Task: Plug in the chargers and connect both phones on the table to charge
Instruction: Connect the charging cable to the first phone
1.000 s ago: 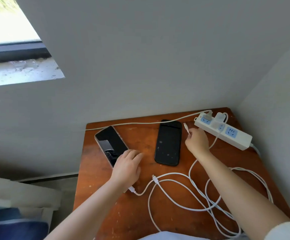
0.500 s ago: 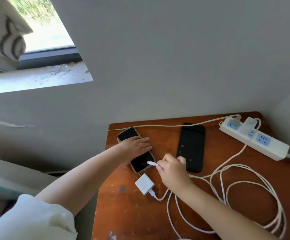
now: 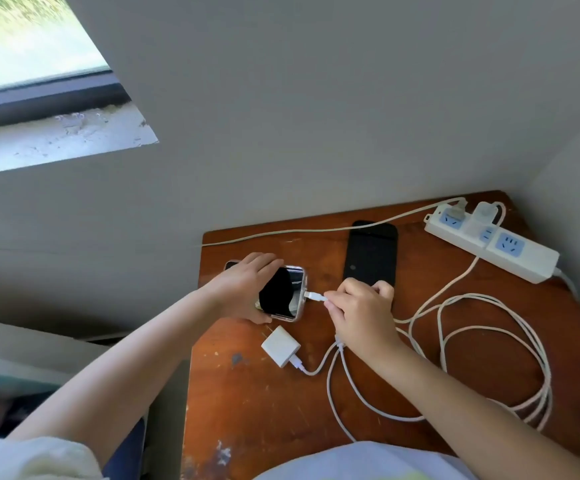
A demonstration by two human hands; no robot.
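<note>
- Left hand had its grip wrapped around the clear-cased phone, tilted up off the desk at its far-left part.
- Right hand pinched the white cable connector, its tip at the phone's port; couldn't tell if seated.
- Black phone lay flat, just right of that.
- White charger brick lay unplugged near the hands.
- Power strip sat far right, one adapter plugged in.

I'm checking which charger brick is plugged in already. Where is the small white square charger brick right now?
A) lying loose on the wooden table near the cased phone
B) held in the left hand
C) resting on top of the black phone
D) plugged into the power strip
A: the charger brick lies flat on the table, just below the cased phone, its cable attached.
</note>
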